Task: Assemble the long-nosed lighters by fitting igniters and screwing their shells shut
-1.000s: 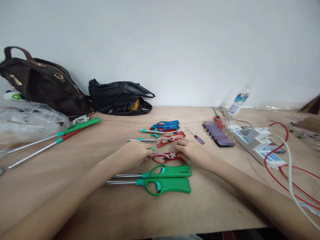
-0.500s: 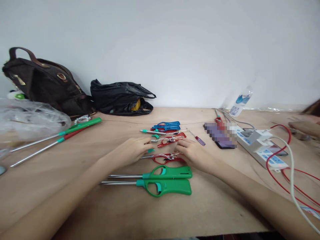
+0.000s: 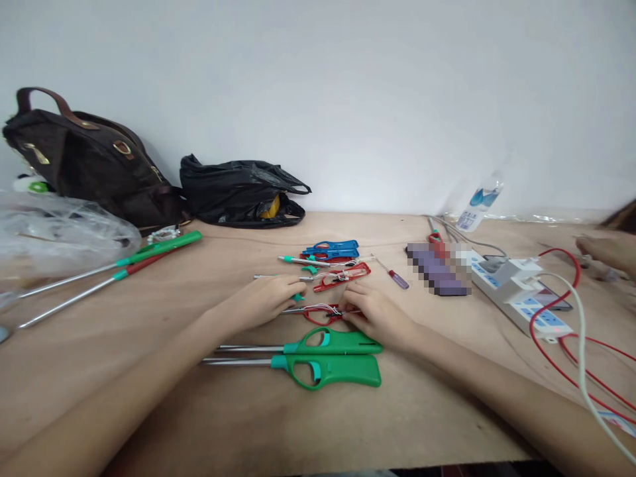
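Note:
My left hand [image 3: 268, 299] pinches a small teal trigger [image 3: 297, 297] just left of an opened red gas lighter [image 3: 318, 314] whose white wires lie bare. The fingers of my right hand [image 3: 377, 311] are closed on the inner parts at the handle end of that lighter; their tips partly hide what they grip. Beyond my hands lies a second opened red lighter [image 3: 342, 277] with wires showing, next to a loose teal trigger [image 3: 309, 269]. Nearer me, two green lighters [image 3: 348, 370] lie side by side, metal tubes pointing left.
Blue lighter shells [image 3: 338, 248] and a purple-handled screwdriver [image 3: 399, 280] lie farther back. To the right are a blurred-out phone [image 3: 442, 275], a power strip [image 3: 534, 318] with cables and a bottle [image 3: 479, 202]. Another person's hand [image 3: 606, 253] rests at far right. Bags [image 3: 238, 192] stand left.
My right hand has come down and nearer me, from beside the farther red lighter onto the nearer one. My left hand has barely moved, with the teal trigger at its fingertips.

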### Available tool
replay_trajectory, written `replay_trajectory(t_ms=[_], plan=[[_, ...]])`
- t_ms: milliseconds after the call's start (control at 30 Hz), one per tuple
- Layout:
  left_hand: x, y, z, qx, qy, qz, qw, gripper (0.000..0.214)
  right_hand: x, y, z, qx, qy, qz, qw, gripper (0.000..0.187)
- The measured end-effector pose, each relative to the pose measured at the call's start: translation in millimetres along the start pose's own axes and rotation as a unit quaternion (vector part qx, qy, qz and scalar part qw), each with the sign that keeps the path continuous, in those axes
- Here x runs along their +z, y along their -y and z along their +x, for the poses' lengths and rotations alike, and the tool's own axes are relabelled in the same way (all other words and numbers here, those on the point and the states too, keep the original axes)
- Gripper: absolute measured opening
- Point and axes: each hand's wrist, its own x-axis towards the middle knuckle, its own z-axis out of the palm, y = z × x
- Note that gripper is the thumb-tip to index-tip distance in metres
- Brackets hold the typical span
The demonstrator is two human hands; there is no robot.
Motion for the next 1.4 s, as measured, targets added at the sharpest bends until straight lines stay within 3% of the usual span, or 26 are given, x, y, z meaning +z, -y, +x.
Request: replay_trajectory(t_ms=[267, 500, 567, 633, 800, 967, 1233, 1400], plan=[[-5.2, -9, 3, 0.043, -0.087, -0.140, 0.985, 0.024, 1, 1, 0, 0.020, 0.000, 0.020, 1.000, 0.010], [-6.2, -33, 5, -0.007, -0.076, -0.338, 0.938, 0.013, 3, -1, 0, 0.016, -0.012, 0.016, 1.000, 0.012], [-4.3, -34, 5, -0.026, -0.063, -0.369, 0.927, 0.019, 4, -1, 0, 0.016, -0.015, 0.018, 1.000, 0.013], [-2.5, -35, 5, -0.038, -0.055, -0.377, 0.924, 0.024, 4, -2, 0, 0.017, -0.022, 0.023, 0.999, 0.014], [-0.4, -40, 5, -0.047, -0.070, -0.336, 0.938, 0.015, 4, -2, 0, 0.023, -0.035, 0.043, 0.998, 0.016], [-0.8, -40, 5, -0.053, -0.090, -0.299, 0.948, 0.024, 5, -3, 1, 0.027, -0.037, 0.045, 0.998, 0.017], [1.0, -37, 4, 0.003, -0.136, -0.274, 0.952, 0.021, 6, -3, 1, 0.039, -0.042, 0.069, 0.996, 0.016], [-7.2, -45, 4, 0.013, -0.116, -0.282, 0.952, 0.021, 5, -3, 0, 0.044, -0.042, 0.074, 0.995, 0.015]])
